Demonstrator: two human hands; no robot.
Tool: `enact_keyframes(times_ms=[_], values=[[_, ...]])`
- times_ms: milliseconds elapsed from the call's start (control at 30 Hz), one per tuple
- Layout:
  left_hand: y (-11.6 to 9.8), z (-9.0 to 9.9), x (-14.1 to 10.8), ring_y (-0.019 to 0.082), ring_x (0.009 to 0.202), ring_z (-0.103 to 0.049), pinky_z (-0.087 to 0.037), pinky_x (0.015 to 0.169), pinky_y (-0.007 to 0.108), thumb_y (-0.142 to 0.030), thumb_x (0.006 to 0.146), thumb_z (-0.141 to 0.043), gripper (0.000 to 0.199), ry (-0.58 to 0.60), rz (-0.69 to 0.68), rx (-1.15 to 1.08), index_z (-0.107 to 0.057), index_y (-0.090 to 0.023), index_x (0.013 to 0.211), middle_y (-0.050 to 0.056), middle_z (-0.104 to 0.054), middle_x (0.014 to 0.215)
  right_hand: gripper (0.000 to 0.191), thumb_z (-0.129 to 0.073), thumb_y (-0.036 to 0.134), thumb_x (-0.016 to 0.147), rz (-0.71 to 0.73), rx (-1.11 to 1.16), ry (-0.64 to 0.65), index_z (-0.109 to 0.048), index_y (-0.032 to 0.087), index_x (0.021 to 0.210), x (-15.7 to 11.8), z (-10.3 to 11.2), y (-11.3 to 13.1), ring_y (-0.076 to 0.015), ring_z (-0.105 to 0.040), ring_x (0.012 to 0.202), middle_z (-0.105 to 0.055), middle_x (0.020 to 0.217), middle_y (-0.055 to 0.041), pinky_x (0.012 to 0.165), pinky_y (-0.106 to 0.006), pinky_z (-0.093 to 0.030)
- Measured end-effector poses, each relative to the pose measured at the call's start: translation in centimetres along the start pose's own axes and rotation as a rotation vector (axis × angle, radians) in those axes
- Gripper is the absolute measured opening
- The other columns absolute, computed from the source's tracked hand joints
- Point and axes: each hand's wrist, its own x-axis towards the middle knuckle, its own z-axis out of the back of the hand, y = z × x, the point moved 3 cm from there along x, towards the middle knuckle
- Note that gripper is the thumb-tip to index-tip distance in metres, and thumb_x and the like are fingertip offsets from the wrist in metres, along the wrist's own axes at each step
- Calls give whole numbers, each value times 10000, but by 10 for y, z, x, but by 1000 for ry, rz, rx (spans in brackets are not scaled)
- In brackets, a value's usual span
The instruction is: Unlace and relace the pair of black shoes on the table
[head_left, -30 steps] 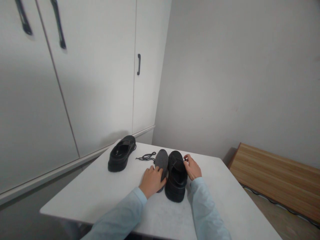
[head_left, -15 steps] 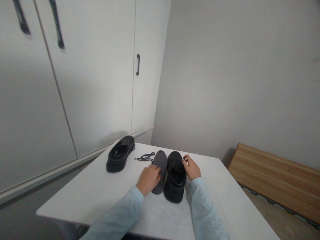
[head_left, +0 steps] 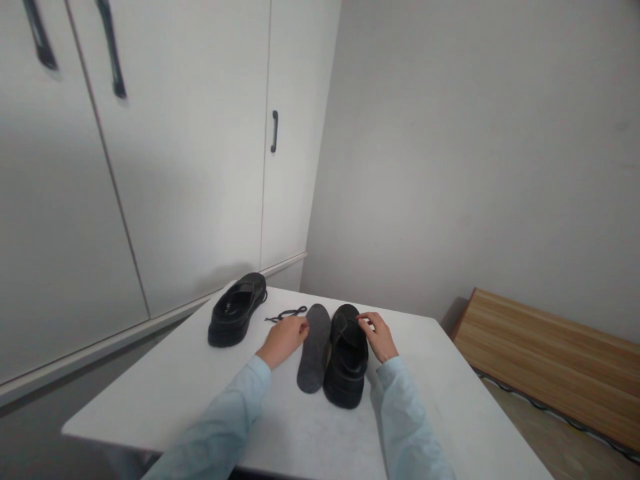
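Observation:
A black shoe [head_left: 346,373] without visible lacing stands on the white table, its toe away from me. Close along its left side lies a flat grey insole [head_left: 315,353]. My right hand [head_left: 380,337] is at the shoe's right side, thumb and fingers slightly apart, fingertips at its upper. Left of the insole, my left hand [head_left: 284,339] is closed, fingers curled beside the insole's edge; what it holds, if anything, is hidden. Just beyond it lies a black shoelace [head_left: 286,313], partly covered by the hand. A second black shoe [head_left: 235,313] stands farther left.
The white table [head_left: 165,393] reaches back to a grey wall [head_left: 450,167]. White cabinets [head_left: 190,147] with dark handles stand at the left. To the right, below table level, is a wood-grain board [head_left: 545,360] with a dark cable along its lower edge.
My left hand has come off the insole and moved left to the shoelace, its fingers curled. My right hand's fingertips have shifted slightly left onto the shoe's upper.

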Motion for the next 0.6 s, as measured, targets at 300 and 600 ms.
enact_keyframes(times_ms=[300,600], values=[[-4,-6,49,209,1062,-561,-398,917,325,-133,841,-428,300,-4,-149,51,-558,-140,1111,133,-627,1093,293,-564,209,682,6,13,162,-579,217,975,-3,-7,1,-228,-522,1023,-564,1046,-47,835,-373,-438],[-3,-39,73,256,1285,-372,-297,1030,449,8,801,-336,520,57,-157,134,-380,-80,1312,214,-432,1347,486,-633,117,539,54,-49,210,-523,203,1005,-5,-16,-4,-244,-481,1036,-515,1059,-54,920,-401,-374]])
